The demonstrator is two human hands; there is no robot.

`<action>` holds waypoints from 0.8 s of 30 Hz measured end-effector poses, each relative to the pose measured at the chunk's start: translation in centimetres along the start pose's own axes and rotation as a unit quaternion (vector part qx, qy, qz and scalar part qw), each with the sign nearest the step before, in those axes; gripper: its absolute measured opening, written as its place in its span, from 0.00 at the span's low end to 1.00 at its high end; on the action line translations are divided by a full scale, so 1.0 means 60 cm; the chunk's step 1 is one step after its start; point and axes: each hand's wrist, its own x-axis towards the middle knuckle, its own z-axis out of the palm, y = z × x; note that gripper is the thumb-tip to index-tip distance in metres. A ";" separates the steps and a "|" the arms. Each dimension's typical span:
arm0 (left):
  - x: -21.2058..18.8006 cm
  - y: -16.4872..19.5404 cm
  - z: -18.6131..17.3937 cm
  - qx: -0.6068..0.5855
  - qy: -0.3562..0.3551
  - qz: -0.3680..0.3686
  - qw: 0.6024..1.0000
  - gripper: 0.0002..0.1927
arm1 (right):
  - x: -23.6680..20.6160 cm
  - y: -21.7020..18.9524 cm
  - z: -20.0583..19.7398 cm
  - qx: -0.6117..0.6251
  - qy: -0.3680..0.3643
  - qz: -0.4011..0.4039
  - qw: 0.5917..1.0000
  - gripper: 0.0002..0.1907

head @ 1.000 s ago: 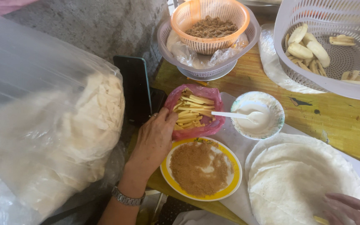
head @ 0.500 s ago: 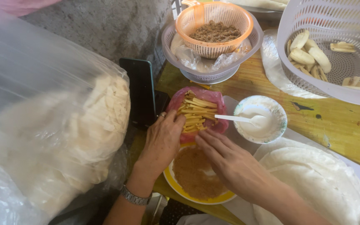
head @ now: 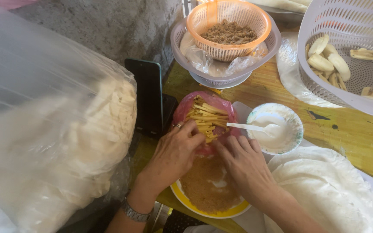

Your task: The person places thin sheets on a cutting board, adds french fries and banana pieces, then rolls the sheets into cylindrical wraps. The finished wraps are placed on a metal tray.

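A pink bag (head: 185, 108) full of thin yellow strips (head: 207, 117) lies on the wooden table. My left hand (head: 175, 151), with a ring on one finger, rests on the bag's near left side, its fingertips touching the strips. My right hand (head: 242, 162) reaches in from the right, its fingertips at the bag's near edge. Both hands hover over a yellow-rimmed plate (head: 221, 212) of brown crumbs. Whether either hand pinches a strip is hidden by the fingers.
A small white bowl (head: 292, 125) with a white spoon (head: 255, 128) stands right of the bag. Thin round wrappers (head: 329, 190) are stacked at lower right. An orange strainer (head: 229, 26) of brown filling, a white basket (head: 359, 51) of banana pieces, a dark phone (head: 145, 95) and a large clear bag (head: 44, 142) surround them.
My right hand came from the wrapper stack at lower right across to the pink bag. My left hand stayed at the bag and shifted onto the strips.
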 end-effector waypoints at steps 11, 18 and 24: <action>-0.024 -0.005 -0.035 -0.067 -0.010 0.025 0.997 0.13 | 0.009 0.026 -0.012 0.166 0.037 -0.080 0.982 0.21; -0.031 -0.014 -0.040 -0.060 -0.049 -0.014 0.997 0.07 | 0.020 0.047 -0.016 0.153 0.013 -0.075 0.985 0.28; -0.024 -0.012 -0.020 0.017 -0.003 -0.075 0.997 0.11 | 0.036 0.052 -0.017 0.147 0.005 -0.117 0.982 0.27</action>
